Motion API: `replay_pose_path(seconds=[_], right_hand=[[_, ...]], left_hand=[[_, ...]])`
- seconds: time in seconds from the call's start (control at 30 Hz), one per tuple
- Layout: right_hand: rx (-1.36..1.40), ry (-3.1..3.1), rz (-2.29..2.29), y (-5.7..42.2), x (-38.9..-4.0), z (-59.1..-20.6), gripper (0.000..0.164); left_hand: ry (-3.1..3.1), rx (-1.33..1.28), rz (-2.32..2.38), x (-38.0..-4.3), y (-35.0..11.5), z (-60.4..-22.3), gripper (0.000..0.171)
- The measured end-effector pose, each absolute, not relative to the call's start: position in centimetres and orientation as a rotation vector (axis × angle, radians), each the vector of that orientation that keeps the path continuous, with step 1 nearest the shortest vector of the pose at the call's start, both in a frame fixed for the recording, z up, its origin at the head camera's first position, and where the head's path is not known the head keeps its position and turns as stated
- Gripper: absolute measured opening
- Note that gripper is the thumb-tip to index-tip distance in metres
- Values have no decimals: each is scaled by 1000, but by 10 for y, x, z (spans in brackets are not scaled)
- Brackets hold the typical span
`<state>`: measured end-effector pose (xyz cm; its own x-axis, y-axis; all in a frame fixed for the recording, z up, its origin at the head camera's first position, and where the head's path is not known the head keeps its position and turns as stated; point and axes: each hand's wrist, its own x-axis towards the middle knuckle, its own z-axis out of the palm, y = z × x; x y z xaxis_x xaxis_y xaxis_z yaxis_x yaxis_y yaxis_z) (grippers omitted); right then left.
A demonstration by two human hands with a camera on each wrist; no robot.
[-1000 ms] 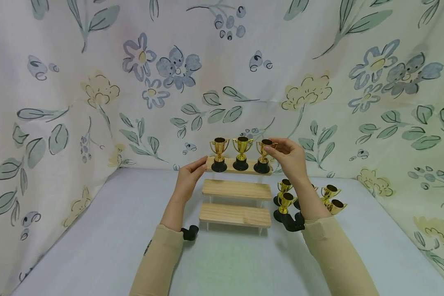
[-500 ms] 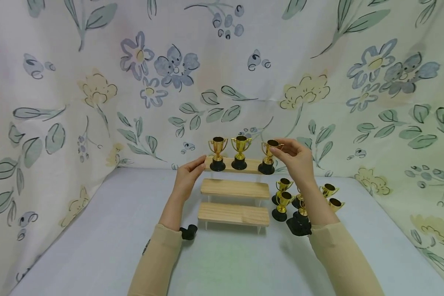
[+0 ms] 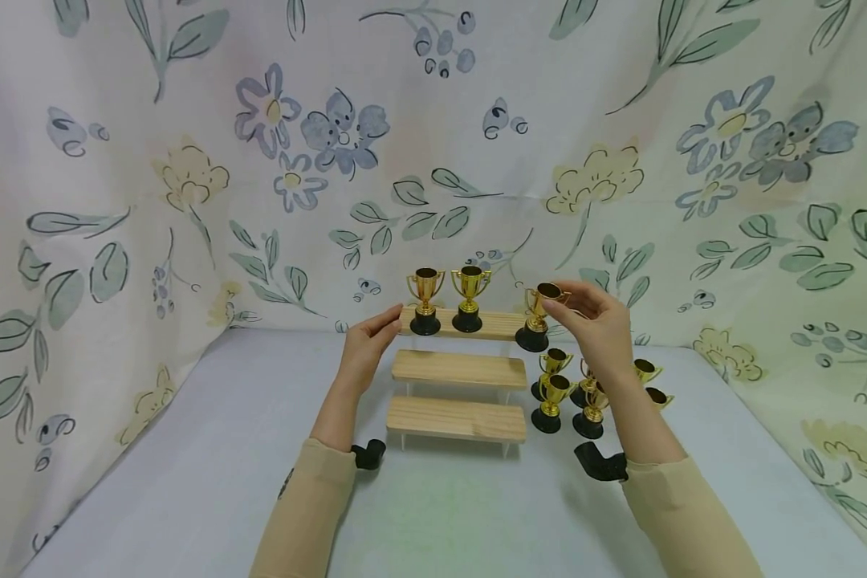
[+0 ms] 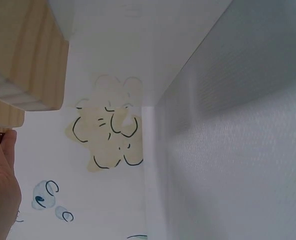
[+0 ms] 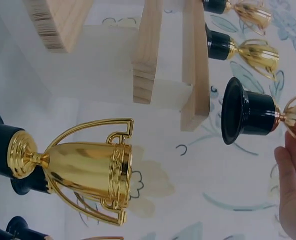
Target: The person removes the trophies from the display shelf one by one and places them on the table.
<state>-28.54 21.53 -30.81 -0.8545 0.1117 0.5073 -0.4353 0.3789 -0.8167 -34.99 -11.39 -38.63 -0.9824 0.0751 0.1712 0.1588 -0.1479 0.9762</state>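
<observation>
My right hand (image 3: 596, 329) pinches a small gold trophy cup (image 3: 532, 337) by its cup, near the right end of the top shelf. In the right wrist view its black base (image 5: 258, 114) hangs apart from the shelf board (image 5: 195, 65), slightly tilted. Straight fingers of my left hand (image 3: 364, 345) touch the left end of the top shelf (image 3: 502, 321) of a three-tier wooden stand. Two upright trophies, a left one (image 3: 425, 297) and a middle one (image 3: 469, 297), stand on that shelf. Part of the left hand (image 4: 1, 195) is cut off in its wrist view.
Several more gold trophies (image 3: 551, 405) stand on the white tabletop (image 3: 260, 449), right of the stand, some behind my right forearm. The middle shelf (image 3: 458, 368) and bottom shelf (image 3: 455, 419) carry nothing. Floral cloth (image 3: 433, 160) hangs behind.
My right hand has moved right and a little down with the trophy, off the top shelf's right part. The left hand stays at the shelf's left end.
</observation>
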Motion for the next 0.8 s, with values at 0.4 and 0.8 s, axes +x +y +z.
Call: replay_pose_path(seconds=[0.4,0.8], right_hand=[[292,-2148,1479,227,-265,-317,37],[235,-2193,1492,238,-248,-335,37]], left_hand=[[-1996,-292,-2329,-350,-115,-387,43],[-1986,-288,-2335,-350,-113,-386,43]])
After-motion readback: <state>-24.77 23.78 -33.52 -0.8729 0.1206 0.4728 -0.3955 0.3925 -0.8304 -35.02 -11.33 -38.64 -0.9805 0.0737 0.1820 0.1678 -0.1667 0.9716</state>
